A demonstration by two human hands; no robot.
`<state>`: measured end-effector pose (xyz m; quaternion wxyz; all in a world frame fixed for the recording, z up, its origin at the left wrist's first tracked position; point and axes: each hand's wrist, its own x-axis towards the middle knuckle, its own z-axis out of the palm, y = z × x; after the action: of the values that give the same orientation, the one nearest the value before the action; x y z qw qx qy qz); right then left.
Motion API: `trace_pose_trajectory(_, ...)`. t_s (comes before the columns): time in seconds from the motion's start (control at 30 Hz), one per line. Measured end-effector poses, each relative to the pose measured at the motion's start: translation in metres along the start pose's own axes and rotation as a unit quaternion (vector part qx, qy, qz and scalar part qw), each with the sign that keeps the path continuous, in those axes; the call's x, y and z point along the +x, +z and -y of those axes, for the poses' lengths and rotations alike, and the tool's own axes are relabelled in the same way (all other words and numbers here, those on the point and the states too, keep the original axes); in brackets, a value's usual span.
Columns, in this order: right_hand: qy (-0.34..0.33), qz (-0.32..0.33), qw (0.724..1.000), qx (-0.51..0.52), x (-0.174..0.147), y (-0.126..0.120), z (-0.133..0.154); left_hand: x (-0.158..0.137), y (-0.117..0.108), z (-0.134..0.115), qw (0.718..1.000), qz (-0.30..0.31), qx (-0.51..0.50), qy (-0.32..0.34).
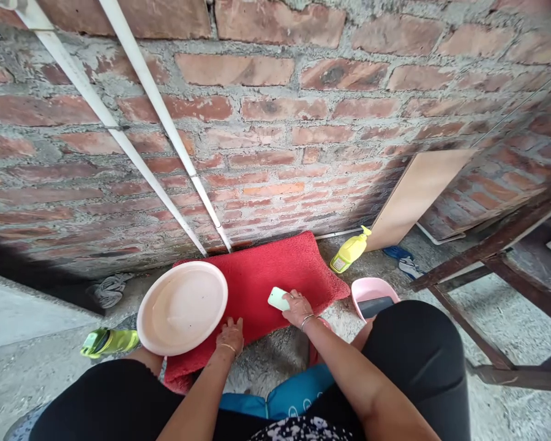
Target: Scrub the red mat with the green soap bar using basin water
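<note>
Mint-green block: over the middle of the red cloth, can't tell if it's touching
Right hand: fingers clamped on the block's near end
Left hand: on the cloth's near edge beside the pale basin, can't tell if it's gripping
Yellow pump bottle: just past the cloth's right end

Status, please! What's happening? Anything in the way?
Right grip holding pale green block over red mat. Left grip at mat's near edge. Pale basin covering mat's left end.
</note>
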<state>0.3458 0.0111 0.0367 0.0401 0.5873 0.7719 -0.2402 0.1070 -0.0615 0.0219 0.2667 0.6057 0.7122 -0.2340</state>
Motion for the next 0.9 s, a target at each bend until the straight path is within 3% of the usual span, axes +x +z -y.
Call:
trace_pose_trajectory(0.07,0.007,-0.001,1.000,-0.028,-0.002,-0.010,-0.011,-0.005,0.001,0.002,1.000,0.010,-0.018,0.006)
trace_pose_trajectory(0.17,0.143,-0.031,0.989,-0.016,-0.015,-0.033,-0.055,-0.012,-0.002,0.002,1.000,0.009,-0.027,0.009)
trace_pose_trajectory(0.3,0.321,-0.067,0.945,-0.012,-0.041,-0.060,-0.115,-0.013,-0.012,-0.004,1.000,0.001,-0.022,0.009)
trace_pose_trajectory(0.4,0.388,-0.093,0.917,0.029,-0.049,-0.064,-0.121,-0.009,-0.018,-0.007,1.000,-0.003,-0.021,0.008)
trace_pose_trajectory(0.47,0.320,-0.092,0.941,0.056,-0.045,-0.057,-0.102,-0.006,-0.021,-0.008,1.000,-0.005,-0.024,0.007)
trace_pose_trajectory(0.57,0.091,-0.030,0.995,0.023,-0.033,-0.034,-0.055,-0.004,-0.023,-0.007,0.999,-0.008,-0.032,0.007)
trace_pose_trajectory(0.67,-0.061,0.051,0.995,-0.057,-0.026,-0.012,-0.020,-0.003,-0.024,-0.005,0.999,-0.011,-0.040,0.012)
trace_pose_trajectory(0.77,-0.077,0.086,0.985,-0.129,-0.028,-0.009,-0.026,-0.002,-0.025,-0.004,0.999,-0.014,-0.042,0.017)
trace_pose_trajectory(0.9,0.047,0.102,0.974,-0.197,-0.045,-0.047,-0.089,0.000,-0.027,-0.006,0.999,-0.012,-0.044,0.019)
